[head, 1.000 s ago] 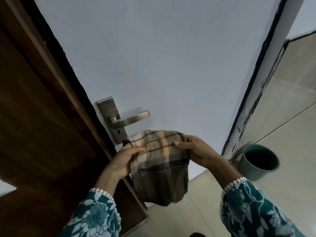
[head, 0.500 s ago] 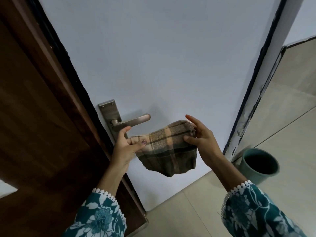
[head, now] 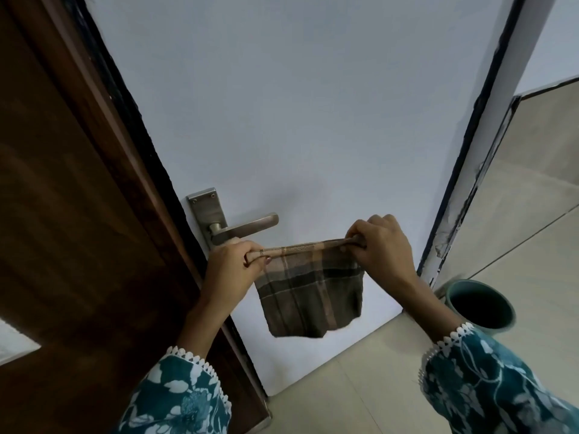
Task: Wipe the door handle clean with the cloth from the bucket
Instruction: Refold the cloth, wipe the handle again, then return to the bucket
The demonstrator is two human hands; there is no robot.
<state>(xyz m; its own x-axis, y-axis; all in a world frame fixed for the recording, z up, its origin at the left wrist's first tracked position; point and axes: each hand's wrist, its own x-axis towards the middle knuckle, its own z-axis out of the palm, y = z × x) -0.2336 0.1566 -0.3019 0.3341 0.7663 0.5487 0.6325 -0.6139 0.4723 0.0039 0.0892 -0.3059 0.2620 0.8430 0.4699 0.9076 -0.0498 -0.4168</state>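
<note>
A brown plaid cloth [head: 308, 289] hangs in front of the white door, stretched flat between both hands. My left hand [head: 232, 267] grips its upper left corner, just below the metal lever door handle [head: 247, 226] and its backplate [head: 206, 211]. My right hand [head: 380, 249] pinches the upper right corner, well to the right of the handle. The cloth is below the lever and apart from it. A teal bucket [head: 479, 305] stands on the floor at the lower right.
The white door [head: 297, 104] fills the middle. A dark wooden frame [head: 62, 198] runs down the left. On the right is a chipped door jamb [head: 451, 220] and beige floor tiles [head: 344, 396].
Both hands pulled apart and spread the cloth out taut along its top edge. It now hangs flat and lower, where before it was bunched between the hands.
</note>
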